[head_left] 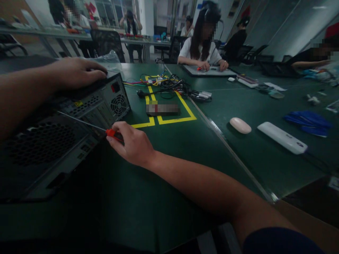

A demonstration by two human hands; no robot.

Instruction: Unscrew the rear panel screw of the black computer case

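A black desktop computer case (90, 106) stands at the left of the table, its rear panel with a round fan grille facing me. My left hand (76, 70) lies flat on top of the case, fingers stretched toward the far right corner. In my right hand (132, 143) is a screwdriver (109, 132), gripped by its red-orange handle. Its long thin shaft points left across the case's rear panel. Where the tip meets the case, if it touches, I cannot tell in the dim light.
Beyond my right hand lie a pixelated box (162, 109), yellow tape (177, 121) and a tangle of black cables (174, 84). To the right are a pale mouse (240, 125), a white power strip (282, 137) and blue cloth (307, 121). A person (202, 46) works across the table.
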